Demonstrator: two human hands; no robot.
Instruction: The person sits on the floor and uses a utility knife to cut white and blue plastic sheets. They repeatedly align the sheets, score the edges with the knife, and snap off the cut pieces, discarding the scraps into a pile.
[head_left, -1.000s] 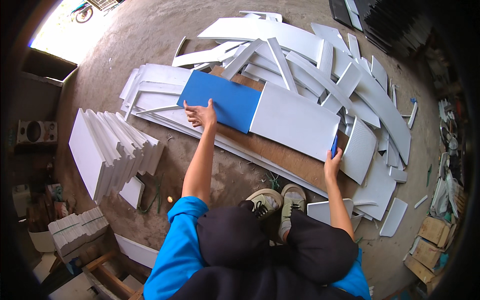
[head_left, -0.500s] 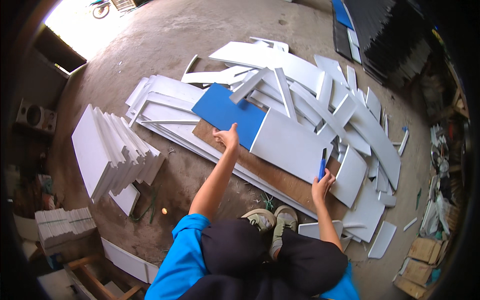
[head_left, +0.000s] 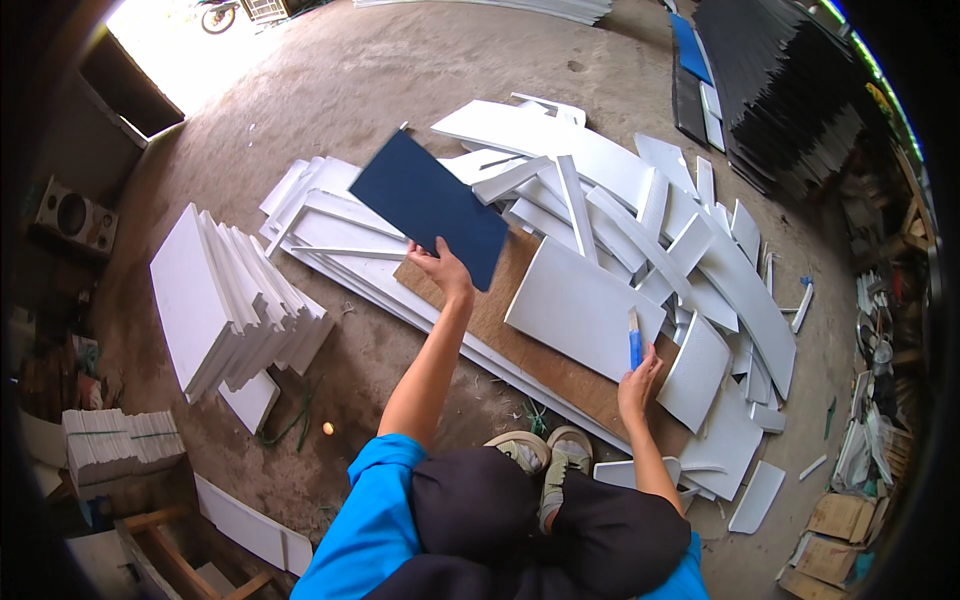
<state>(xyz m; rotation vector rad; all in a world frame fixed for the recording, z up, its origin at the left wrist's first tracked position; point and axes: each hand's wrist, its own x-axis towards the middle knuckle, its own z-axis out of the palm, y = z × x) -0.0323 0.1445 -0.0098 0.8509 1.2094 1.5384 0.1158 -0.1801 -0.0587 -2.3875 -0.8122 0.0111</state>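
My left hand grips the near edge of a dark blue rectangular panel, which is tilted up off the brown board. The thumb lies on the blue face and the other fingers go beneath it. In my right hand is a blue utility knife, held upright with its blade pointing away from me. Close to the knife, a white foam-like sheet lies on the brown board. A smaller curved white piece rests just right of that hand.
Beyond the board spreads a heap of white offcuts. A stack of white panels leans at the left, with another bundled stack nearer me. Dark sheets are piled at the far right. Cardboard lies at the lower right.
My left hand has raised the blue panel off the brown board and moved it left, turning its face darker. The knife hand has shifted slightly left and down. The view has tilted a little.
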